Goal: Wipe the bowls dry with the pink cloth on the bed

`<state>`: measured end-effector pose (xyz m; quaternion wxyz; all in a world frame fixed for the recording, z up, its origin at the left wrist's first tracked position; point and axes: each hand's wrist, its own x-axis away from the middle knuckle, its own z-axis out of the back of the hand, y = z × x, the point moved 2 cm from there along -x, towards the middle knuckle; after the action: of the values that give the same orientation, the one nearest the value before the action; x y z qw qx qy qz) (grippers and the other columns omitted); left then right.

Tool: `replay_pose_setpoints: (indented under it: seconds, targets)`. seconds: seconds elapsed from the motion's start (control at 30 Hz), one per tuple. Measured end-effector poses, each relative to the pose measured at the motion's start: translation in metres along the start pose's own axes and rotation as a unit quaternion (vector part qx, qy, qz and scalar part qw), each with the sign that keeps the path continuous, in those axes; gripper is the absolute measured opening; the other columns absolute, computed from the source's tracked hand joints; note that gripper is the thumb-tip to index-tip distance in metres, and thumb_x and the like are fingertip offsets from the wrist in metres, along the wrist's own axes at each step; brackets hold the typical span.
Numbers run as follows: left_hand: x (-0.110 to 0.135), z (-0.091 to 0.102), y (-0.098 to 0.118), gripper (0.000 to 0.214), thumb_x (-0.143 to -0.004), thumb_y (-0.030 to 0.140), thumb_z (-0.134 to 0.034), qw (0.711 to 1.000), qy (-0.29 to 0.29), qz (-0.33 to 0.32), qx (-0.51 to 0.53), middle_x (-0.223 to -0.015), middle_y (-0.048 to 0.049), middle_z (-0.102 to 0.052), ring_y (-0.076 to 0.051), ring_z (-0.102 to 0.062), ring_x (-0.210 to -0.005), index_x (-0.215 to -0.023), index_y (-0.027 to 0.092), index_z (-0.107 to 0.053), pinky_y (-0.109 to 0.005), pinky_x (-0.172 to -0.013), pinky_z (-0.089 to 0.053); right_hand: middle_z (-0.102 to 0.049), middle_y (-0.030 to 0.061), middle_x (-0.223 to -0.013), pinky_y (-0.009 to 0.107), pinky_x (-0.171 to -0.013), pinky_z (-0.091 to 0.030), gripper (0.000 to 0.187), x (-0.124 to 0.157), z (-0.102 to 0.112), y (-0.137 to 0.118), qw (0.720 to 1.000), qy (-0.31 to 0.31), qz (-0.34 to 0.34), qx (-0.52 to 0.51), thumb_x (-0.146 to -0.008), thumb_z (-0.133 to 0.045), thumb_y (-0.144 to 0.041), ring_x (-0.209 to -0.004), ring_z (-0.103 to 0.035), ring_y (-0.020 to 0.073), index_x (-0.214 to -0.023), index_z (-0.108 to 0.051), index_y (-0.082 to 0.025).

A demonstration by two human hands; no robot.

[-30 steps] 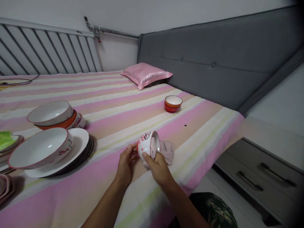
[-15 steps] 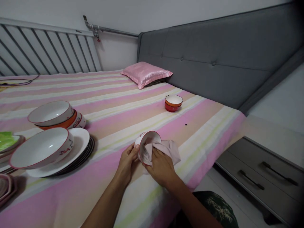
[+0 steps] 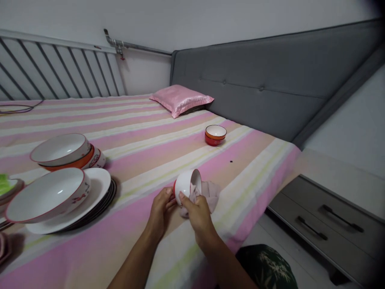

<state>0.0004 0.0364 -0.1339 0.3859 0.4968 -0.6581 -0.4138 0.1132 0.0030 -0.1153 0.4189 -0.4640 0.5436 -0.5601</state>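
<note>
A small white bowl (image 3: 183,185) with a red rim and red foot is tilted on its side above the bed, its mouth turned to the right. My left hand (image 3: 161,208) is closed on it at the foot. A pale pink cloth (image 3: 212,194) is bunched in the mouth and trails to the right onto the bedspread. My right hand (image 3: 198,214) grips the cloth at the bowl's near rim, thumb on the outer wall; its other fingers are mostly hidden.
Left of my hands, a large bowl (image 3: 48,194) rests on stacked plates (image 3: 100,180), with more stacked bowls (image 3: 61,149) behind. Two small bowls (image 3: 215,136) stand nested farther back. A pink pillow (image 3: 182,99) lies by the grey headboard (image 3: 249,72); a drawer cabinet (image 3: 319,216) stands right.
The bowl has turned so that more of its outer wall and its red foot show. My right hand has come out from the mouth to the near rim, its thumb now outside.
</note>
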Motion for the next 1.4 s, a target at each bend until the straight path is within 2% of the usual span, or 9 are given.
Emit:
replay_pose_setpoints:
  seconds: [0.1,0.23,0.37,0.5,0.67,0.93,1.03,1.17,1.4]
  targets:
    - [0.002,-0.003,0.003,0.047,-0.076,0.048,-0.064,1.000,0.012,-0.014,-0.012,-0.109,-0.0103,-0.069,-0.026,-0.063,-0.099,-0.110,0.016,-0.067,-0.033,-0.084,-0.049,-0.069,0.0123,-0.111,0.036,-0.088,-0.052,0.050,-0.004,-0.006,-0.008,0.985,0.024,-0.068,-0.157,-0.079,-0.062,-0.045,-0.104,-0.065,0.0250,-0.117,-0.059,-0.012]
    - [0.003,-0.005,0.005,0.054,-0.074,0.043,-0.069,0.999,0.021,-0.030,-0.017,-0.116,-0.0109,-0.067,-0.028,-0.060,-0.108,-0.120,0.016,-0.063,-0.035,-0.090,-0.047,-0.063,0.0111,-0.124,0.039,-0.100,-0.046,0.051,-0.001,-0.009,-0.009,0.979,-0.088,-0.061,-0.173,-0.079,-0.064,-0.045,-0.118,-0.058,0.0245,-0.120,-0.057,-0.016]
    - [0.000,-0.002,0.002,0.050,-0.078,0.045,-0.065,0.999,0.005,-0.037,-0.040,-0.113,-0.0106,-0.068,-0.028,-0.060,-0.107,-0.119,0.016,-0.063,-0.035,-0.092,-0.046,-0.059,0.0068,-0.131,0.039,-0.105,-0.041,0.045,0.005,-0.006,-0.004,0.972,-0.232,0.011,-0.018,-0.085,-0.058,-0.035,-0.124,-0.053,0.0221,-0.128,-0.053,-0.021]
    - [-0.005,0.004,-0.003,0.053,-0.071,0.048,-0.071,0.993,0.041,-0.021,-0.109,-0.101,-0.0118,-0.071,-0.027,-0.064,-0.096,-0.110,0.013,-0.065,-0.035,-0.084,-0.048,-0.059,0.0103,-0.129,0.043,-0.102,-0.042,0.043,0.009,0.001,-0.002,0.918,-0.289,0.091,0.255,-0.084,-0.058,-0.027,-0.120,-0.054,0.0275,-0.126,-0.056,-0.019]
    - [-0.006,0.001,-0.006,0.061,-0.061,0.044,-0.080,0.995,0.060,-0.002,-0.086,-0.106,-0.0136,-0.070,-0.027,-0.066,-0.090,-0.112,0.014,-0.064,-0.034,-0.078,-0.050,-0.049,0.0157,-0.140,0.046,-0.112,-0.030,0.056,0.014,0.009,0.010,0.876,-0.213,0.134,0.412,-0.086,-0.057,-0.031,-0.133,-0.041,0.0311,-0.137,-0.047,-0.012]
    - [-0.006,0.003,-0.008,0.059,-0.061,0.044,-0.079,0.992,0.088,-0.012,-0.095,-0.104,-0.0137,-0.070,-0.026,-0.065,-0.087,-0.109,0.012,-0.064,-0.036,-0.077,-0.050,-0.021,0.0053,-0.157,0.050,-0.118,-0.013,0.053,0.015,0.035,0.027,0.933,-0.119,0.150,0.306,-0.093,-0.041,-0.034,-0.147,-0.002,0.0246,-0.145,-0.036,-0.021]
    - [-0.006,0.004,-0.008,0.063,-0.062,0.044,-0.078,0.987,0.098,-0.019,-0.128,-0.109,-0.0151,-0.068,-0.028,-0.064,-0.091,-0.114,0.012,-0.061,-0.037,-0.079,-0.050,-0.036,0.0100,-0.150,0.050,-0.114,-0.027,0.054,0.006,0.050,0.025,0.989,-0.038,0.071,0.127,-0.095,-0.033,-0.045,-0.143,-0.024,0.0247,-0.141,-0.042,-0.018]
    - [-0.004,0.004,-0.005,0.063,-0.058,0.039,-0.080,0.974,0.114,-0.049,-0.190,-0.106,-0.0134,-0.069,-0.029,-0.063,-0.093,-0.113,0.014,-0.062,-0.038,-0.079,-0.049,-0.058,0.0138,-0.131,0.049,-0.102,-0.043,0.062,0.000,0.054,0.007,0.998,0.002,0.021,-0.054,-0.096,-0.019,-0.053,-0.124,-0.053,0.0257,-0.139,-0.045,-0.016]
    - [0.002,-0.004,0.006,0.060,-0.060,0.030,-0.076,0.944,0.067,-0.127,-0.297,-0.109,-0.0083,-0.070,-0.028,-0.064,-0.095,-0.117,0.019,-0.061,-0.035,-0.080,-0.050,-0.050,0.0087,-0.139,0.046,-0.111,-0.033,0.056,0.011,0.026,-0.030,0.987,0.001,0.144,0.072,-0.096,-0.028,-0.054,-0.134,-0.040,0.0238,-0.139,-0.044,-0.022]
